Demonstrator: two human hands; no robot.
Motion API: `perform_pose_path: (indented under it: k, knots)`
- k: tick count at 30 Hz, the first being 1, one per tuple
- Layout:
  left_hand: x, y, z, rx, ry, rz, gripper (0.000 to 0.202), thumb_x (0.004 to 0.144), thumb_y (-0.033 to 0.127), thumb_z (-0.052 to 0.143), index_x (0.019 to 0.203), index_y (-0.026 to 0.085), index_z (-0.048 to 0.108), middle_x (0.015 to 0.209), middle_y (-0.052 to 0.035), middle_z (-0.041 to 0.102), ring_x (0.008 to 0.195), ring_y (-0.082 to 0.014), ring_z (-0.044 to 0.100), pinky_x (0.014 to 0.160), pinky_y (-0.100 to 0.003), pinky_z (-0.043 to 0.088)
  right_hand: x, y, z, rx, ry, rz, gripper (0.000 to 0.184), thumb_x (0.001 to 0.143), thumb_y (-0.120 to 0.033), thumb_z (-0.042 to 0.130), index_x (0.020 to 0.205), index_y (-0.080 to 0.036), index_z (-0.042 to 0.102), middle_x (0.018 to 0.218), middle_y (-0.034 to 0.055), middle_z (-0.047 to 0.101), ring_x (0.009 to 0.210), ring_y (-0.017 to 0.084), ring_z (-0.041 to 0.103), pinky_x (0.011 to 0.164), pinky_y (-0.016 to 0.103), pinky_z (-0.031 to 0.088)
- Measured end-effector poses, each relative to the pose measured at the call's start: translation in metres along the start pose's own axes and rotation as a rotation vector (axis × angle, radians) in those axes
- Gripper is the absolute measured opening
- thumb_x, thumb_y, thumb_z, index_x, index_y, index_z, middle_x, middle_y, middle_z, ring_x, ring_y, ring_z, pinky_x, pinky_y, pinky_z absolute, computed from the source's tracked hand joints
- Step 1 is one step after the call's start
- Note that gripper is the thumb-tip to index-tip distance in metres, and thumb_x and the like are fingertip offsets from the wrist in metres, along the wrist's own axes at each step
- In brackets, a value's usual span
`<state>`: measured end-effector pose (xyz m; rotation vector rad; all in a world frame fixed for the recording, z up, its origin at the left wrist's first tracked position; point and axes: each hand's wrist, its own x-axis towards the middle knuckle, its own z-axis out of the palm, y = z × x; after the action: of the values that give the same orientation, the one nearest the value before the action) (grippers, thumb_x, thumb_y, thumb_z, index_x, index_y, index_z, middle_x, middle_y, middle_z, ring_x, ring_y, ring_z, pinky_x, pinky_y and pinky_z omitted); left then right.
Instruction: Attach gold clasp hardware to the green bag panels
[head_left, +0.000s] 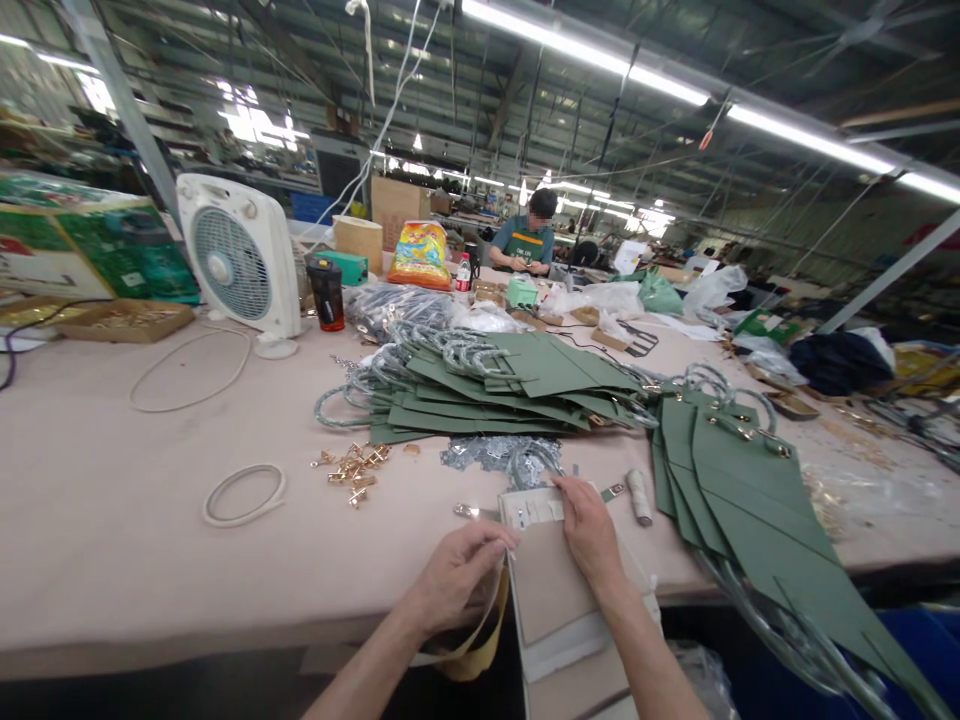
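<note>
A beige panel with a white top band [555, 575] lies in front of me, hanging over the table's edge. It looks like the inner side of a bag piece, with straps and metal buckles sticking out on both sides of its top. My right hand [594, 530] grips the panel near its upper right edge, fingertips on the white band. At the panel's left edge, my left hand [459, 572] is closed in a pinch on a thin whitish tape strip [484, 655]. This strip hangs in a loop below the hand, its yellowish side showing.
Green bag panels with wrapped handles [517, 375] are piled ahead; more green panels [757, 470] overhang the edge at right. Gold fittings [358, 467], a tape roll [244, 496], grey metal pieces [495, 452] and a thread spool [639, 497] lie nearby. A fan [236, 255] stands left; a person [525, 245] sits opposite.
</note>
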<state>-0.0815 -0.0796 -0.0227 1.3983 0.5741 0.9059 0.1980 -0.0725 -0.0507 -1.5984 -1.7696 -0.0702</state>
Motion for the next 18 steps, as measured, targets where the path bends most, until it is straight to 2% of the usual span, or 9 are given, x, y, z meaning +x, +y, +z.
perform_pose_path:
  k: [3,8,11,15,18]
  knots:
    - [-0.001,-0.001,0.005,0.038,0.026,-0.059,0.038,0.098,0.048,0.063,0.112,0.016,0.077,0.103,-0.0087,0.077,0.094,-0.0217,0.069,0.091,-0.033,0.052,-0.001,-0.005,-0.001,-0.082,0.006,-0.013,0.04,0.1,-0.016,0.041,0.129,-0.023,0.068,0.121,0.0105,0.073,0.117,0.028,0.064,0.106,0.049,0.051]
    - [-0.004,0.005,0.012,0.156,0.06,-0.034,0.036,0.097,0.042,0.065,0.12,0.018,0.078,0.119,-0.0093,0.078,0.11,-0.0255,0.07,0.102,-0.035,0.051,-0.003,-0.013,-0.001,-0.195,-0.003,0.036,0.048,0.094,-0.01,0.04,0.131,-0.024,0.067,0.124,0.0117,0.071,0.119,0.03,0.061,0.108,0.051,0.047]
    - [-0.005,0.009,0.012,0.205,0.054,-0.031,0.038,0.098,0.041,0.062,0.126,0.018,0.075,0.121,-0.0095,0.077,0.111,-0.0258,0.07,0.102,-0.036,0.052,-0.002,-0.01,-0.002,-0.078,0.043,0.082,0.046,0.094,-0.013,0.04,0.13,-0.024,0.067,0.125,0.0111,0.07,0.121,0.029,0.061,0.11,0.051,0.046]
    - [-0.006,0.008,0.009,0.278,0.043,-0.019,0.041,0.097,0.038,0.062,0.131,0.018,0.072,0.126,-0.01,0.075,0.112,-0.0262,0.068,0.103,-0.037,0.049,-0.004,-0.008,-0.008,0.161,0.254,0.22,0.036,0.1,-0.031,0.046,0.125,-0.019,0.069,0.125,0.0136,0.071,0.117,0.028,0.064,0.108,0.051,0.048]
    - [-0.005,0.003,0.007,0.286,0.006,-0.036,0.056,0.095,0.033,0.061,0.148,0.017,0.056,0.104,-0.006,0.078,0.09,-0.0201,0.067,0.089,-0.033,0.05,-0.015,-0.017,-0.015,0.316,0.343,0.317,0.035,0.099,-0.042,0.055,0.122,-0.019,0.069,0.119,0.0127,0.072,0.11,0.027,0.066,0.102,0.048,0.051]
